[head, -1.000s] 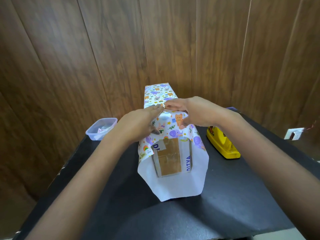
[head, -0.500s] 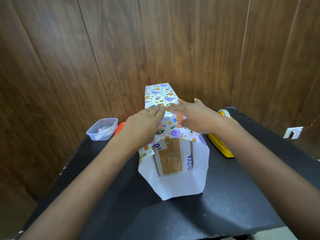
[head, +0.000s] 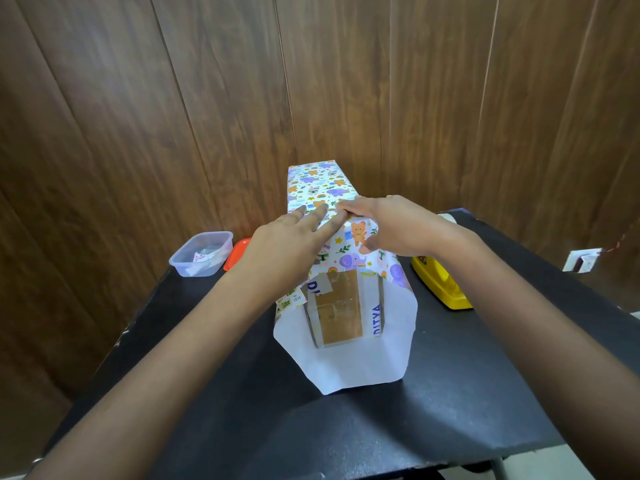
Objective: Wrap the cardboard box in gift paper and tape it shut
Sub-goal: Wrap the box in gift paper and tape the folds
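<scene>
A long cardboard box [head: 341,311] lies lengthwise on the black table, its near end bare, brown with blue letters. Gift paper [head: 320,183] printed with animals covers its top and sides, and the white underside of the paper [head: 349,370] sticks out past the near end. My left hand [head: 289,242] lies flat on the paper on top of the box, fingers straight. My right hand [head: 393,225] presses flat on the top too, fingertips meeting the left ones, thumb against the right side.
A yellow tape dispenser [head: 441,285] sits right of the box. A clear plastic tub [head: 202,252] and an orange object [head: 237,256] stand at the back left. The black table [head: 346,427] ends close behind the box at a wooden wall.
Both hands slid a little farther along the top of the box, and my right hand flattened out on the paper.
</scene>
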`<state>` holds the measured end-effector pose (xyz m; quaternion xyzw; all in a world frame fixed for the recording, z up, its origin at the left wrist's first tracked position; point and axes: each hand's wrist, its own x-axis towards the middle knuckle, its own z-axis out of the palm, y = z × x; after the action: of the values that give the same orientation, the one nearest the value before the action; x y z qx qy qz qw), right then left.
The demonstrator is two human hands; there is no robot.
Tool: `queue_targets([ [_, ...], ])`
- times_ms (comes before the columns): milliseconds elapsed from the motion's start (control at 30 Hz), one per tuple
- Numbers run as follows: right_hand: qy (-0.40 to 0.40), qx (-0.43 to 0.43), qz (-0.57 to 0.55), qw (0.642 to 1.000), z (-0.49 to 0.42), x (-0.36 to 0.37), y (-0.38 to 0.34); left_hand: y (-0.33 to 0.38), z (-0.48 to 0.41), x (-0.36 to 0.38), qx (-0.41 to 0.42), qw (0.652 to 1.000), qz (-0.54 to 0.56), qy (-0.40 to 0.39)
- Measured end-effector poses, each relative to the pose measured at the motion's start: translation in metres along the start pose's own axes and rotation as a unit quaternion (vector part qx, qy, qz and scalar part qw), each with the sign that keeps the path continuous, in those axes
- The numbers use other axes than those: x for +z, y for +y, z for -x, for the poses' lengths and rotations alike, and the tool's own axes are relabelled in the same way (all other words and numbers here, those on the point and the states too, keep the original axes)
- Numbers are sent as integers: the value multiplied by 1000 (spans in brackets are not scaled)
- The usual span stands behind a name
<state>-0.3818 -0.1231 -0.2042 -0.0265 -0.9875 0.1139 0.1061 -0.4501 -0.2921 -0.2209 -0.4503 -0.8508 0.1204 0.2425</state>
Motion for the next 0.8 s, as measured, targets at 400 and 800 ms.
queue_targets([
  [400, 41, -5, -235, 971, 5, 1, 14, -6, 3, 4, 38, 998, 24, 36],
  [800, 42, 6, -237, 971, 2, 2, 14, 1, 6, -6, 52, 998, -41, 10],
])
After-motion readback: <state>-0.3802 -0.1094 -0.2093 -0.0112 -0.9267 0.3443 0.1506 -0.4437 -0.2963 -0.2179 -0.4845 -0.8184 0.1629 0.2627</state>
